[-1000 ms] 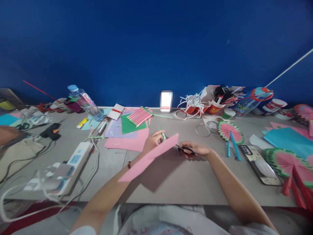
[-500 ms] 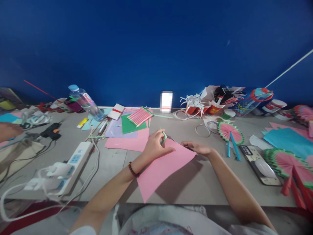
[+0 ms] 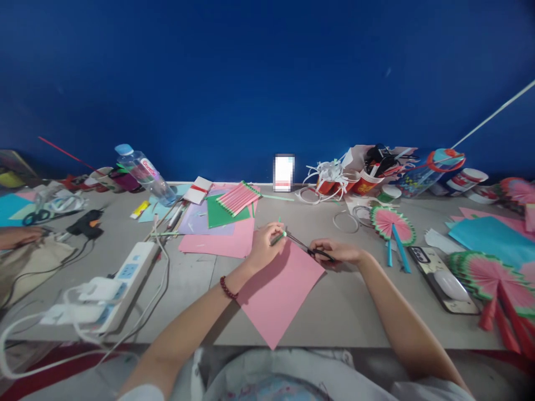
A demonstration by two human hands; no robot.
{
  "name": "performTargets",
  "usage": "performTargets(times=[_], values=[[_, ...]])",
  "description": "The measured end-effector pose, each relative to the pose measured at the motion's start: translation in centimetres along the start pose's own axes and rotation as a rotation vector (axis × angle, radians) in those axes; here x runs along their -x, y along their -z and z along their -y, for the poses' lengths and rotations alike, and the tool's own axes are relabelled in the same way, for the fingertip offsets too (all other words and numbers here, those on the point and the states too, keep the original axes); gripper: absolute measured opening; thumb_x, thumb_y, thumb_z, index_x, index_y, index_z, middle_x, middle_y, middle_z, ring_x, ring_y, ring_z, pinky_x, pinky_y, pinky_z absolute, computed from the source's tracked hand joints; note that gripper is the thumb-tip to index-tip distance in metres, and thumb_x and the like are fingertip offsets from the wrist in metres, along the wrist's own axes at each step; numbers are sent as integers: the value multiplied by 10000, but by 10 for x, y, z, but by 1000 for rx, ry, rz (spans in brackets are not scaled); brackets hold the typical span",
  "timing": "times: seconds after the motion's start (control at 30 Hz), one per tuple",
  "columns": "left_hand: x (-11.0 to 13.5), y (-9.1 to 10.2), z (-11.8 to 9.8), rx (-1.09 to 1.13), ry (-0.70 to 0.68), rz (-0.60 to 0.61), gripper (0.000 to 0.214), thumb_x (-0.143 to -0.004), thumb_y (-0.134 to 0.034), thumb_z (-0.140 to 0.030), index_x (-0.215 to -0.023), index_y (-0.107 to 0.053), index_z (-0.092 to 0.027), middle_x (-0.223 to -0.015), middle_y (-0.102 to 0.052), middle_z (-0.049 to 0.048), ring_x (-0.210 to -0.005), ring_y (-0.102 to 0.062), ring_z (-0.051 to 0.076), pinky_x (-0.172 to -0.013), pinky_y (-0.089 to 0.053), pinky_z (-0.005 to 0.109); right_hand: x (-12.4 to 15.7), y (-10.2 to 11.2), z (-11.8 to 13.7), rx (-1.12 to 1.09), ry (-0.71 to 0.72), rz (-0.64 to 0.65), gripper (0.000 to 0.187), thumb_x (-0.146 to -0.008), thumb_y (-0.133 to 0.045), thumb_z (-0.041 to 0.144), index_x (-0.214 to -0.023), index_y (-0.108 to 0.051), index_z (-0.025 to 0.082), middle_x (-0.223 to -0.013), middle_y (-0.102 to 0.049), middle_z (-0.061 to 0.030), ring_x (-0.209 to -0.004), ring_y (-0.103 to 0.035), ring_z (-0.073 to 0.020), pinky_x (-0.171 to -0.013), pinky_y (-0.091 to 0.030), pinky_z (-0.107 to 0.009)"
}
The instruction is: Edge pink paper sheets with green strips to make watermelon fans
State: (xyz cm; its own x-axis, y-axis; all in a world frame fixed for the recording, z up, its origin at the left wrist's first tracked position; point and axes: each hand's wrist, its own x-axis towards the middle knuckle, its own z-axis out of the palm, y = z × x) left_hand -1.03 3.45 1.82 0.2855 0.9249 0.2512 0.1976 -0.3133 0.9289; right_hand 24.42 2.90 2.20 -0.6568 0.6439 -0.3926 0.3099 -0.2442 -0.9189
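In my right hand (image 3: 339, 252) are scissors (image 3: 322, 255) with black handles, their blades pointing left toward my other hand. My left hand (image 3: 263, 248), wearing a dark red bead bracelet, pinches a small rolled or folded green paper strip (image 3: 278, 239) close to the blade tips. Whether the blades touch the strip I cannot tell. Beneath both hands a pink paper sheet (image 3: 281, 301) lies on the table, one corner toward its front edge. A pleated pink paper piece with green edges (image 3: 238, 198) rests on a green sheet (image 3: 219, 216) beyond my left hand.
A white power strip (image 3: 125, 284) with cables lies left, near a glue gun (image 3: 86, 224), a bottle (image 3: 146, 175) and another person's hand (image 3: 19, 238). Watermelon-patterned paper fans (image 3: 393, 225), a phone (image 3: 443, 281) and blue paper (image 3: 493, 239) are right. Cups (image 3: 368, 182) stand behind.
The pink sheet has dropped from a raised, tilted position to lie flatter on the table. My left fingers have closed in around the green strip, and the scissors show more clearly.
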Motion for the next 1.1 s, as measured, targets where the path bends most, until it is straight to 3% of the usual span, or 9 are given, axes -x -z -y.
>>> performTargets(times=[0.17, 0.43, 0.87, 1.1], values=[[-5, -1, 13, 220, 115, 18, 179, -760, -659, -314, -818, -556, -179, -1180, -616, 98, -836, -647, 161, -809, -533, 327, 0, 0, 0, 6, 2, -10, 394, -772, -701, 506, -858, -547, 154, -616, -525, 50, -412, -414, -27, -349, -252, -153], [-9, 7, 16, 247, 145, 117, 283, -737, -704, -349, -611, -543, -153, -1195, -618, 151, -1149, -582, 258, -932, -460, 349, -3, 3, -5, 59, -17, -14, 393, -772, -695, 512, -832, -549, 151, -635, -553, 25, -436, -420, -31, -357, -288, -139], [-10, 11, 16, 256, 131, 145, 404, -757, -694, -466, -548, -518, -168, -1232, -633, 167, -1186, -571, 281, -967, -426, 379, -4, 2, -4, 52, -18, 3, 429, -752, -693, 545, -825, -528, 156, -616, -520, 43, -446, -396, -33, -369, -288, -148], [-11, 10, 19, 184, 129, 153, 337, -749, -698, -454, -613, -620, -155, -1200, -658, 165, -1108, -616, 289, -953, -433, 395, -2, 0, 1, 39, -40, -16, 430, -737, -706, 543, -836, -542, 158, -631, -540, 27, -459, -399, -38, -382, -268, -164]])
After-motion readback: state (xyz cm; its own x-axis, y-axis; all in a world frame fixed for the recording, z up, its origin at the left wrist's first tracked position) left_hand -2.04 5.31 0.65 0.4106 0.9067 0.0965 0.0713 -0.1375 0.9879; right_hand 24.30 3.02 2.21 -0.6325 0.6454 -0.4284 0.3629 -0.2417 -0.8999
